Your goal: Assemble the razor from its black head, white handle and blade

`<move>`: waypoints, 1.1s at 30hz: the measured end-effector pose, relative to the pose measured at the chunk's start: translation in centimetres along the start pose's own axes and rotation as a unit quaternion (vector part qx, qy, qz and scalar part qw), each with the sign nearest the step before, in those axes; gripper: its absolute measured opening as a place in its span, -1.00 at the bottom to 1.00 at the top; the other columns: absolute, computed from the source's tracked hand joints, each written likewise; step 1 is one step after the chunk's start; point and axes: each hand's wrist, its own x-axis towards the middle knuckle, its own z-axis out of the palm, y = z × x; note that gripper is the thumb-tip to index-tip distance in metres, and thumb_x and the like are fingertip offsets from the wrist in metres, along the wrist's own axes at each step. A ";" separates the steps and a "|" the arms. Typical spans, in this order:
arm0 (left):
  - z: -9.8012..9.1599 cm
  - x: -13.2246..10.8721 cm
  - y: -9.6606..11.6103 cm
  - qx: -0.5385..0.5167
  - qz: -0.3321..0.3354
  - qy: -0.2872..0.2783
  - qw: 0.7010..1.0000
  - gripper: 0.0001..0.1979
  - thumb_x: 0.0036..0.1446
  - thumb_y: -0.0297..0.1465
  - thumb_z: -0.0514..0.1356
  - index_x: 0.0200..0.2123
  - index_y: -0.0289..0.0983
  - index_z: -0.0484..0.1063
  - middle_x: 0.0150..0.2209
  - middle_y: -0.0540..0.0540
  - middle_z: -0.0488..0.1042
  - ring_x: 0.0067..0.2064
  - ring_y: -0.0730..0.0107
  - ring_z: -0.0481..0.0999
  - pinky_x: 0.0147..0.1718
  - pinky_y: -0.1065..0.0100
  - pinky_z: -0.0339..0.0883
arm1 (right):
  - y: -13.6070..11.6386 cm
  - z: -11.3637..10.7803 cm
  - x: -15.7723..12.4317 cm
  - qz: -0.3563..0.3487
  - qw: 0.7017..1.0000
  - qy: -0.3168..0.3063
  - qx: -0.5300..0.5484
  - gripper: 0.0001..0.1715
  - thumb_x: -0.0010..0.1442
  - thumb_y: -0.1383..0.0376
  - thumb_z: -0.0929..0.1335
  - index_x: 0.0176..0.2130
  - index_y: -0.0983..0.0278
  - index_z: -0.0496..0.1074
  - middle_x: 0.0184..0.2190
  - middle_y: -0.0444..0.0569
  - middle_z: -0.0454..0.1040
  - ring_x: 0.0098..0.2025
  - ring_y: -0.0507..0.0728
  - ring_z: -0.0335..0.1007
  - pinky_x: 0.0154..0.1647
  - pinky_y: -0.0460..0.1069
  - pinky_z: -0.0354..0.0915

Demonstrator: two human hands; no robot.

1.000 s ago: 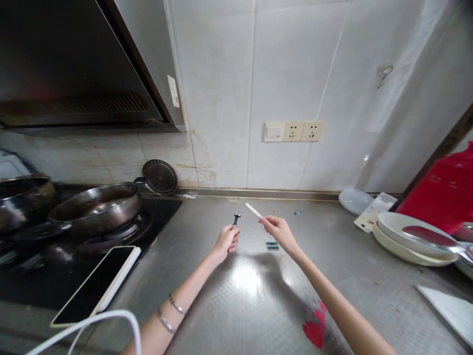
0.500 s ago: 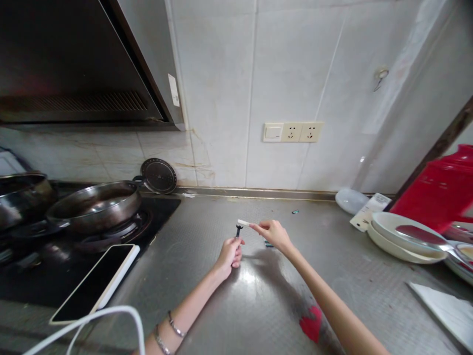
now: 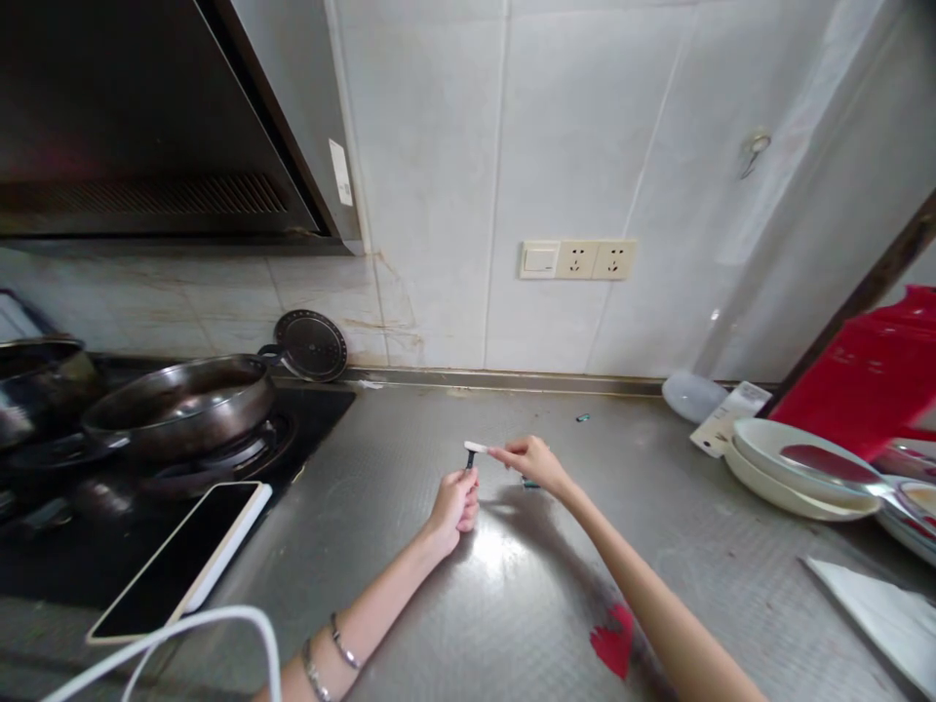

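My left hand (image 3: 454,505) is closed round a small black handle (image 3: 471,458) that stands upright, its forked top poking out above the fingers. My right hand (image 3: 537,461) pinches one end of a short white strip (image 3: 475,447) between thumb and fingertips. The strip lies across the top of the handle, so the two form a T; whether they are joined I cannot tell. Just under my right hand lies a small dark teal piece (image 3: 530,483), partly covered by it. Another teal piece (image 3: 583,417) rests farther back on the metal counter (image 3: 409,429).
To the left, a pan (image 3: 182,405) and a pot sit on the black stove, with a phone (image 3: 182,561) and a white cable (image 3: 241,612) closer in. Stacked dishes (image 3: 797,478), a white box (image 3: 729,419) and a red container (image 3: 855,370) stand at right.
The white strip has come down and slightly left onto the forked top of the black handle, which it now covers. Both hands keep their holds; the view has shifted a little.
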 end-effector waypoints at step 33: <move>0.2 -0.3 0.6 0.032 0.013 -0.007 0.999 -0.55 -0.15 -0.03 0.21 -0.52 -0.23 0.09 -0.72 0.22 -0.04 -0.77 0.74 -0.15 -0.79 0.55 -0.41 | -0.2 -1.6 0.1 -0.010 1.000 -0.002 0.015 -0.31 -0.01 -0.20 0.21 -0.68 0.33 0.36 -0.76 -0.18 0.10 -0.64 -0.05 0.01 -0.60 -0.11 -0.09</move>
